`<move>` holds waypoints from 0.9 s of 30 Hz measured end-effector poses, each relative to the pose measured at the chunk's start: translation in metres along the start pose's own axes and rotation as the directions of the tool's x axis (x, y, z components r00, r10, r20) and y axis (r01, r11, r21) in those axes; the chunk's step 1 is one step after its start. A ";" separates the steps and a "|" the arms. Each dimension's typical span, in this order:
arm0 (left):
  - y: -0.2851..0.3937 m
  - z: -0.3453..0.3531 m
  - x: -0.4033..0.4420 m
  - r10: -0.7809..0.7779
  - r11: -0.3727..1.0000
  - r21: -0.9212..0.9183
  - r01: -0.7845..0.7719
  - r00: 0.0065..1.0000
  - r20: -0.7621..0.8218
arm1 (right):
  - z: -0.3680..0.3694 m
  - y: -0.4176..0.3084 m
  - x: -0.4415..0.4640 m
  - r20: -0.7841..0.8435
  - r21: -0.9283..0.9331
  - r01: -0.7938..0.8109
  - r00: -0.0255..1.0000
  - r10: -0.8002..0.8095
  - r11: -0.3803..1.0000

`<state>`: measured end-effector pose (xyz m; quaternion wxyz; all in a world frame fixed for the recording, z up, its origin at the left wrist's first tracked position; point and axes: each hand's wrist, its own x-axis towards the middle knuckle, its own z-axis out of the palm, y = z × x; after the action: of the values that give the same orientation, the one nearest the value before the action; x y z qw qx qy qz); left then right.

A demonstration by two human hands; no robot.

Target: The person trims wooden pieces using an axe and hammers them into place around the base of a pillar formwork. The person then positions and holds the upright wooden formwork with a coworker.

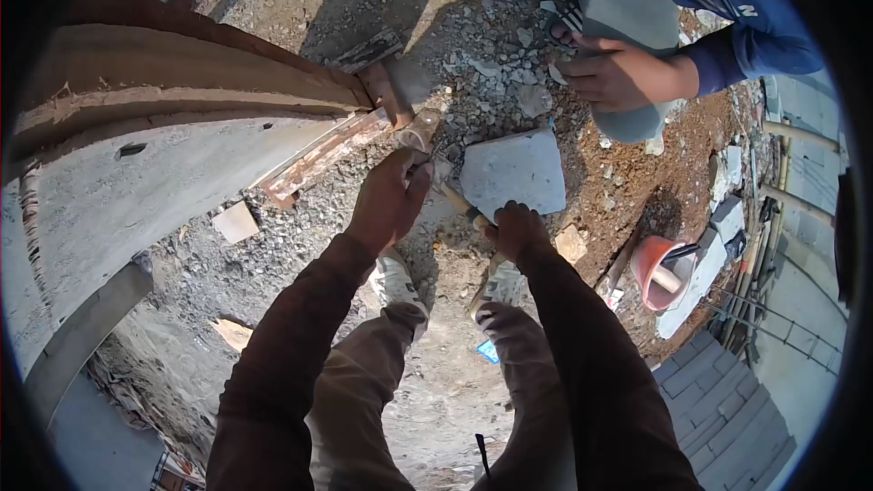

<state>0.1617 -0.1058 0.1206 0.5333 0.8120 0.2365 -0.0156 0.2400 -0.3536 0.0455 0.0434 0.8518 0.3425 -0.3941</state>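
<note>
My right hand [520, 229] is closed around the wooden handle [459, 201] of a tool with a dark band. Its far end points up and left toward my left hand, and its head is not clear enough to name. With fingers and thumb drawn together, my left hand [391, 198] pinches something small that I cannot make out. Just beyond those fingertips is a pale, rounded piece [420, 132] near the end of a wooden board. A light grey slab [515, 171] lies flat on the rubble, just beyond my right hand.
Another person's hand [627, 75] rests near their knee at upper right. A concrete panel with a wooden frame [182, 159] stands at left. An orange bucket [657, 275] holding a tool sits at right, near grey blocks [727, 400]. Gravel and broken pieces cover the ground.
</note>
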 end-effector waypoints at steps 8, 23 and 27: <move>0.013 -0.089 -0.039 0.420 0.833 0.404 -0.378 0.908 -0.015 | -0.138 -0.082 0.311 -0.531 -0.104 0.222 0.811 -0.243 0.969; 0.004 -0.094 -0.154 -0.028 0.890 0.407 0.205 0.916 -0.400 | -0.129 -0.127 0.410 -0.239 -0.056 0.224 0.943 -0.231 0.973; 0.013 -0.091 -0.152 -0.033 0.894 0.405 0.191 0.930 -0.365 | -0.130 -0.123 0.408 -0.265 -0.258 0.341 0.875 -0.406 0.904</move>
<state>0.0116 -0.0859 0.2130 0.2869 0.8846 0.3649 0.0449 0.4327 0.0093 -0.1277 -0.0019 0.8115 0.5421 -0.2181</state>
